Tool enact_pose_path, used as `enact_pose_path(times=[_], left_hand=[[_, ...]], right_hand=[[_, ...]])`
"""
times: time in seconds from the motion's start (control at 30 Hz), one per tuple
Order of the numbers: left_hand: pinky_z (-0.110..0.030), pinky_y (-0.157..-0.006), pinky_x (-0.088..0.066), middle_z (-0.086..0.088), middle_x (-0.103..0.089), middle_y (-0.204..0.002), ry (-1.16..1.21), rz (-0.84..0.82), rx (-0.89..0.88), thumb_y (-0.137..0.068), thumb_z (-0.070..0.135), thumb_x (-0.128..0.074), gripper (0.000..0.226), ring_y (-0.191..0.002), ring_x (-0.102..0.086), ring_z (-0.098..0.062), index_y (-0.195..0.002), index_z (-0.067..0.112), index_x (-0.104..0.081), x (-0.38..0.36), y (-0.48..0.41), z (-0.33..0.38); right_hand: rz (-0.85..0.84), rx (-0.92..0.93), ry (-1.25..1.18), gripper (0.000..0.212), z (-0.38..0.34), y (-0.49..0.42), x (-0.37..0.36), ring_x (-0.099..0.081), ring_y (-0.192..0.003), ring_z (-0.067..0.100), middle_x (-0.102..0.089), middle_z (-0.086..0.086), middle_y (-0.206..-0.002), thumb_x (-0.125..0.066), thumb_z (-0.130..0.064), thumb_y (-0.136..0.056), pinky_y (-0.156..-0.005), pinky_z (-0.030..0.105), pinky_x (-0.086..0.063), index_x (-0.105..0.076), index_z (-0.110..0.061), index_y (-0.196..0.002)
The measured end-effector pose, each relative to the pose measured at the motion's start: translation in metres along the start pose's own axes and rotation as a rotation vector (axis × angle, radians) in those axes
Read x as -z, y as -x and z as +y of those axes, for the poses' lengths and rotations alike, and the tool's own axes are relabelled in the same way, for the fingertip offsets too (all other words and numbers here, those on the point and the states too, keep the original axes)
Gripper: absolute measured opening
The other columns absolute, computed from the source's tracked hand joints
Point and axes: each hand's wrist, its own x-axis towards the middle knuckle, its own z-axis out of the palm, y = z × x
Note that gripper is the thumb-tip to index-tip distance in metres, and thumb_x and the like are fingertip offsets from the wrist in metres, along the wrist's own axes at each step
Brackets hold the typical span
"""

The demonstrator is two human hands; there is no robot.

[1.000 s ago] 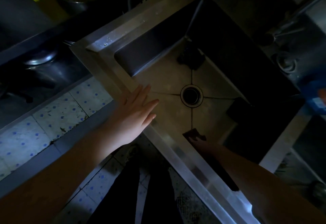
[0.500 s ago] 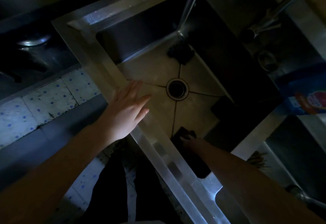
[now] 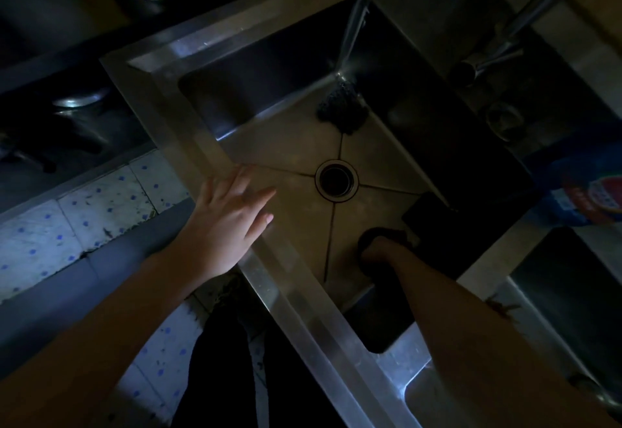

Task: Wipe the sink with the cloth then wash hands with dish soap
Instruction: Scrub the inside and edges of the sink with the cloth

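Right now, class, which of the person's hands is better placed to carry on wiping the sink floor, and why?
The right hand: it is down in the sink, pressing the dark cloth on the floor. The left hand is spread, empty, at the near rim.

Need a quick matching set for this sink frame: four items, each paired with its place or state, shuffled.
Items:
1. left hand
2. right hand
3. drain
4. scrubber

Places or states:
A. far corner of the sink
B. middle of the basin floor
C. flat on the near rim, fingers spread
D. down in the basin on a dark cloth

Pairs: 1-C, 2-D, 3-B, 4-A
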Motion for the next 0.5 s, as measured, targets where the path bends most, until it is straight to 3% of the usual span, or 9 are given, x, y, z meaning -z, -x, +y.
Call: enact_pose_path(times=[0.07,0.17,0.3,0.37,0.43,0.5], left_hand=[[-0.059,-0.097,-0.036,-0.026,-0.044,-0.137,-0.001,0.007,-0.023,-0.087,0.029,-0.055,0.039,-0.127,-0.043,-0.043,-0.121,0.011,-0.060,-0.001,-0.004,0.000],[-0.057,-0.107,-0.023,-0.020,-0.028,-0.150,0.029,-0.023,-0.029,-0.092,0.034,-0.047,0.044,-0.140,-0.025,-0.036,-0.133,0.019,-0.050,-0.005,-0.018,-0.006],[-0.049,-0.114,-0.010,-0.010,-0.004,-0.158,-0.012,-0.099,-0.071,-0.096,0.043,-0.028,0.048,-0.146,-0.002,-0.027,-0.142,0.029,-0.030,-0.009,-0.044,-0.024],[-0.049,-0.114,-0.009,-0.010,-0.005,-0.158,0.005,-0.119,-0.106,-0.095,0.042,-0.030,0.049,-0.146,-0.002,-0.028,-0.141,0.027,-0.032,-0.004,-0.057,-0.034],[-0.050,-0.113,-0.013,-0.012,-0.012,-0.157,-0.015,-0.130,-0.135,-0.094,0.042,-0.032,0.049,-0.145,-0.008,-0.030,-0.139,0.025,-0.038,0.002,-0.069,-0.045],[-0.054,-0.110,-0.021,-0.014,-0.022,-0.154,-0.032,-0.118,-0.177,-0.091,0.043,-0.033,0.051,-0.142,-0.019,-0.034,-0.136,0.023,-0.044,0.009,-0.080,-0.055]], right_hand=[[0.004,0.018,-0.166,0.041,-0.010,0.002,-0.015,-0.058,-0.113,0.033,-0.060,0.018,-0.124,-0.067,-0.028,-0.081,-0.098,0.039,-0.050,-0.063,-0.007,-0.116],[0.043,-0.035,-0.267,0.055,-0.023,0.001,-0.038,-0.052,-0.121,0.034,-0.054,0.019,-0.131,-0.068,-0.031,-0.082,-0.100,0.037,-0.047,-0.054,0.000,-0.126],[0.146,-0.177,-0.439,0.074,-0.033,-0.004,-0.049,-0.032,-0.136,0.042,-0.013,0.025,-0.154,-0.058,-0.016,-0.090,-0.108,0.043,-0.038,-0.014,-0.006,-0.149],[0.204,-0.240,-0.573,0.072,-0.034,-0.010,-0.046,-0.026,-0.139,0.044,-0.002,0.027,-0.155,-0.049,-0.012,-0.095,-0.112,0.045,-0.031,-0.005,-0.011,-0.152],[0.243,-0.267,-0.629,0.062,-0.031,-0.016,-0.041,-0.020,-0.142,0.041,-0.006,0.025,-0.157,-0.040,-0.013,-0.099,-0.117,0.044,-0.023,-0.007,-0.007,-0.151],[0.264,-0.306,-0.645,0.060,-0.026,-0.021,-0.035,-0.021,-0.142,0.038,-0.012,0.024,-0.156,-0.044,-0.012,-0.098,-0.118,0.042,-0.021,-0.015,-0.003,-0.150]])
